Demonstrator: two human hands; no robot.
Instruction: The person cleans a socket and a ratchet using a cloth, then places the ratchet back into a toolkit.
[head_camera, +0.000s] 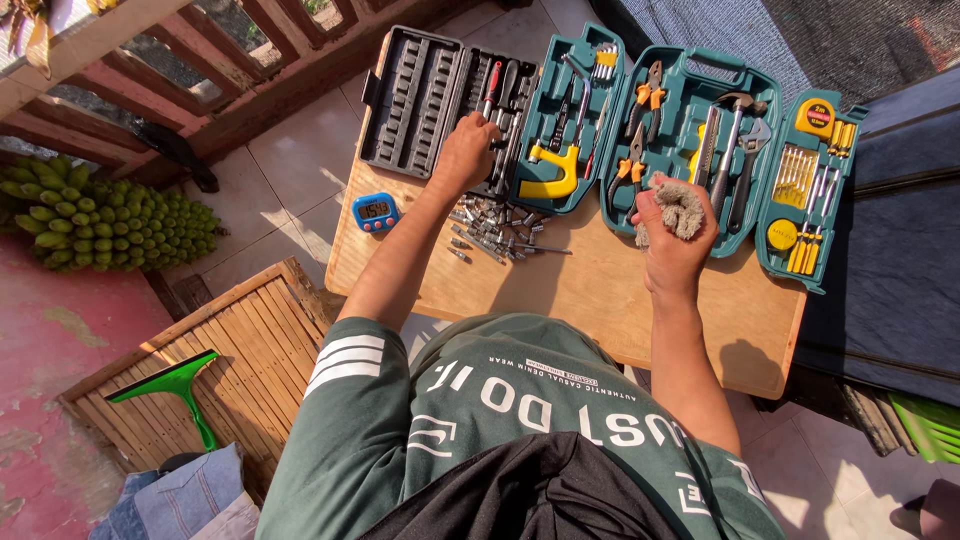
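Your left hand (466, 150) reaches into the open black socket case (440, 105) on the wooden bench (600, 290); its grip is hidden. Your right hand (672, 240) is closed around a grey rag (683, 207) beside the teal tool case (690, 150).

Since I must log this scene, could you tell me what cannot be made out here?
Head view:
- Whatever the left hand touches in the black socket case: hidden beneath the hand.
- Sizes of the loose sockets: too small.
- Right hand: its palm is covered by the rag.
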